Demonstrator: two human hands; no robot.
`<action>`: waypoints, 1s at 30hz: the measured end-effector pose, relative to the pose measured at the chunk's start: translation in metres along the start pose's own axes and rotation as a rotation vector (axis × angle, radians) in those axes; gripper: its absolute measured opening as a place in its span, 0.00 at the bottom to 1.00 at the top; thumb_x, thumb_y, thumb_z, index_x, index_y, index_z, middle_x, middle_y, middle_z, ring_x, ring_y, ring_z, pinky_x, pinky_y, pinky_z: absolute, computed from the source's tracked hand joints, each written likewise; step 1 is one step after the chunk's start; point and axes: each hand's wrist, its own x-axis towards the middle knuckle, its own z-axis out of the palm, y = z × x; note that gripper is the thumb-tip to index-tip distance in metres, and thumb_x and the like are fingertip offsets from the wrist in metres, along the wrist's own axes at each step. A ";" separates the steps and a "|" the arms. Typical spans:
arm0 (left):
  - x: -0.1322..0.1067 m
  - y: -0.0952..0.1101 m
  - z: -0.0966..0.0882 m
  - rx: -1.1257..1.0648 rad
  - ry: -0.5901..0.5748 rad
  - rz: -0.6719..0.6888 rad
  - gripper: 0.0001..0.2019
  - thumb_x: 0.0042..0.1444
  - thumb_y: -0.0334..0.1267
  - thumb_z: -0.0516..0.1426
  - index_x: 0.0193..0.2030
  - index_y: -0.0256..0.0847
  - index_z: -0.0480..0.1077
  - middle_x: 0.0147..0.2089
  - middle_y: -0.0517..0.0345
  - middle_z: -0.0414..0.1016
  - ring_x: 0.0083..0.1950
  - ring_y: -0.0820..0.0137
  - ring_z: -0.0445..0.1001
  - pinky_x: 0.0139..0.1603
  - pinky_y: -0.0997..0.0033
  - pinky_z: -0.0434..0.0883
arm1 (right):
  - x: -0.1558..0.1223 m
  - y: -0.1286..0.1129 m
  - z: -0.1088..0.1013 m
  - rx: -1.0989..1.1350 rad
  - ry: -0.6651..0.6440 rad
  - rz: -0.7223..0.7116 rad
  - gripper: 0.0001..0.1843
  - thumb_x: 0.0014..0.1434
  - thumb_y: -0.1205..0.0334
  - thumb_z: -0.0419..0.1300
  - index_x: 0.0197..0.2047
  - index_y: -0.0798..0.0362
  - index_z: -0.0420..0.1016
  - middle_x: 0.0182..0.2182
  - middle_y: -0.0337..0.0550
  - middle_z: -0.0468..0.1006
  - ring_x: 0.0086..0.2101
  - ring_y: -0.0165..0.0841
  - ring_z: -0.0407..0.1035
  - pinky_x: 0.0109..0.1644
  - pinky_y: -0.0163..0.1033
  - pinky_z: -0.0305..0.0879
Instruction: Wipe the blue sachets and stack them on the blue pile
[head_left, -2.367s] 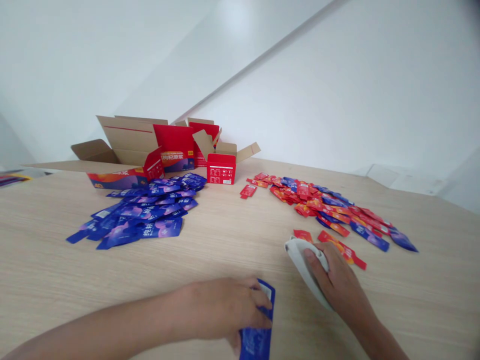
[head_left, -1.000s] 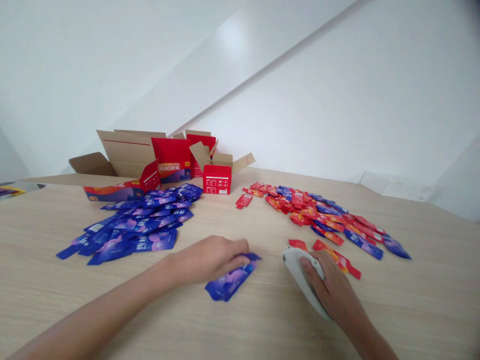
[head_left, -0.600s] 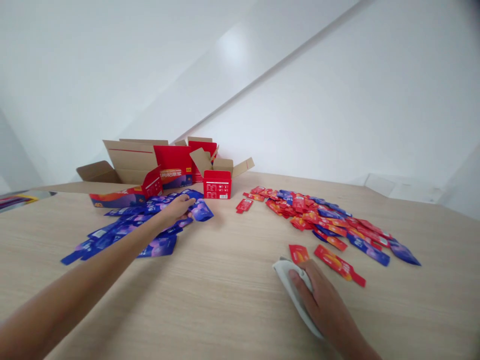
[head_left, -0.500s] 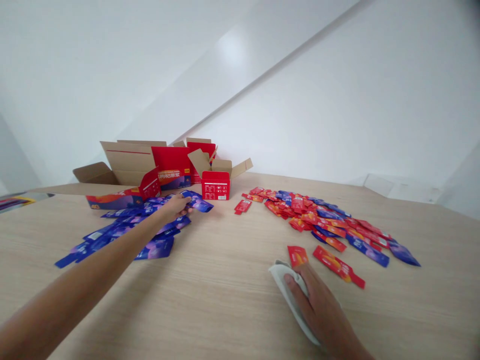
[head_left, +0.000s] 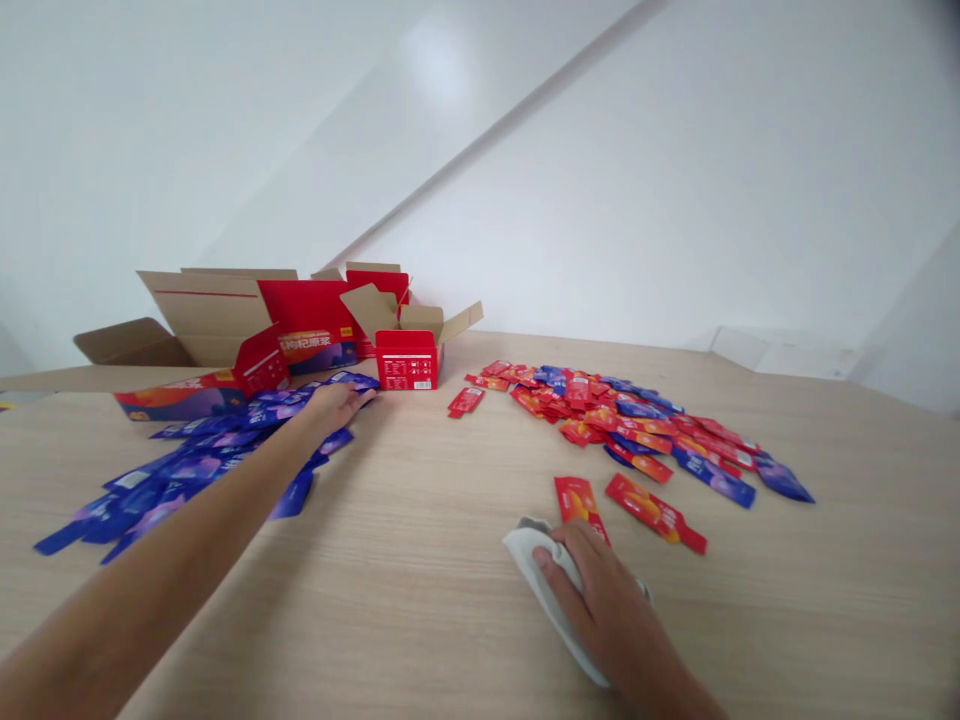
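Observation:
My left hand [head_left: 334,404] is stretched far out, fingers flat on the far end of a heap of blue sachets [head_left: 187,465] at the left of the wooden table [head_left: 420,560]. It holds nothing that I can see. Near the front, my right hand [head_left: 600,610] lies on a white cloth [head_left: 541,585], fingers curled over it. Just beyond that hand lie a red sachet [head_left: 576,498] and a longer red one [head_left: 654,508].
A mixed pile of red and blue sachets [head_left: 622,415] spreads across the right middle. At the back left stand an open cardboard carton [head_left: 199,335], a red box [head_left: 311,320] and a small open red box [head_left: 406,355]. One red sachet [head_left: 465,400] lies alone.
My left hand carried a blue sachet from near my body to the blue heap and let it go there. My right hand stayed on the cloth.

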 end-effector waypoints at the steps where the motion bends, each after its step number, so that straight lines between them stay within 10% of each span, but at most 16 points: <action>1: -0.011 -0.005 -0.001 0.058 -0.018 -0.004 0.20 0.67 0.46 0.60 0.61 0.40 0.69 0.60 0.48 0.73 0.55 0.60 0.76 0.54 0.52 0.77 | 0.000 -0.002 0.000 0.000 0.008 0.000 0.11 0.75 0.52 0.51 0.48 0.46 0.71 0.42 0.42 0.78 0.42 0.37 0.77 0.45 0.41 0.73; 7: -0.117 -0.052 -0.019 0.457 -0.392 -0.062 0.17 0.66 0.43 0.61 0.59 0.39 0.70 0.55 0.49 0.76 0.46 0.65 0.79 0.42 0.64 0.78 | 0.003 -0.020 -0.004 0.019 -0.053 -0.041 0.08 0.72 0.57 0.54 0.45 0.49 0.72 0.41 0.43 0.77 0.42 0.37 0.75 0.46 0.41 0.69; 13: -0.211 -0.094 -0.008 0.797 -0.959 -0.004 0.26 0.61 0.66 0.57 0.40 0.41 0.73 0.34 0.59 0.74 0.29 0.70 0.73 0.26 0.72 0.66 | -0.010 -0.043 0.007 -0.004 -0.257 -0.340 0.12 0.66 0.51 0.62 0.47 0.49 0.77 0.41 0.39 0.80 0.41 0.34 0.74 0.44 0.37 0.68; 22: -0.278 -0.138 0.119 1.079 -1.321 0.511 0.23 0.73 0.54 0.45 0.31 0.43 0.64 0.26 0.65 0.66 0.30 0.71 0.69 0.34 0.71 0.67 | -0.022 -0.057 0.016 -0.024 -0.438 -0.419 0.23 0.68 0.41 0.55 0.53 0.48 0.78 0.44 0.38 0.83 0.43 0.34 0.77 0.44 0.36 0.71; 30: -0.300 -0.249 0.243 1.290 -1.422 1.184 0.15 0.68 0.46 0.60 0.54 0.38 0.72 0.53 0.51 0.76 0.49 0.64 0.78 0.51 0.56 0.78 | -0.017 -0.059 0.005 0.060 -0.525 -0.338 0.23 0.66 0.40 0.55 0.51 0.47 0.78 0.45 0.39 0.84 0.42 0.37 0.78 0.44 0.38 0.73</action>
